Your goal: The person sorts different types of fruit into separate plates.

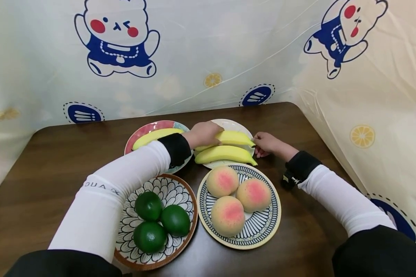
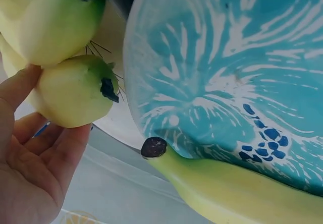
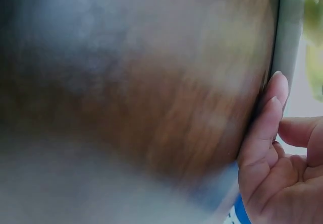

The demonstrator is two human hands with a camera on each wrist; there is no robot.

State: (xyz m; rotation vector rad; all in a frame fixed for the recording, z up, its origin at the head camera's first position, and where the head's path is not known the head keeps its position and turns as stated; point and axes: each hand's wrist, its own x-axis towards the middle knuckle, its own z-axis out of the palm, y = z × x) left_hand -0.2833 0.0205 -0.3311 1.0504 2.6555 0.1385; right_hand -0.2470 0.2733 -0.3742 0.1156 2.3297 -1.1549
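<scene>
My left hand (image 1: 205, 134) grips the farther yellow banana (image 1: 235, 137) over the white plate (image 1: 228, 123). In the left wrist view the thumb and fingers pinch that banana (image 2: 75, 93) near its dark-tipped end. Alongside it on the same plate lies a second banana (image 1: 225, 154), nearer to me. At the plate's right side, my right hand (image 1: 268, 145) pinches the rim. Its thumb is above and its fingers are under the edge in the right wrist view, where the plate rim (image 3: 288, 37) shows. Beneath my left forearm, a pink and teal plate (image 1: 133, 140) bears another banana (image 1: 156, 136).
Nearer to me, a brown-rimmed plate (image 1: 193, 227) carries three green fruits (image 1: 175, 220). To its right, a blue-patterned plate (image 1: 263, 234) holds three peaches (image 1: 227, 216). All stand close together on the dark wooden table (image 1: 55, 184). A printed curtain (image 1: 194, 46) hangs behind and at the right.
</scene>
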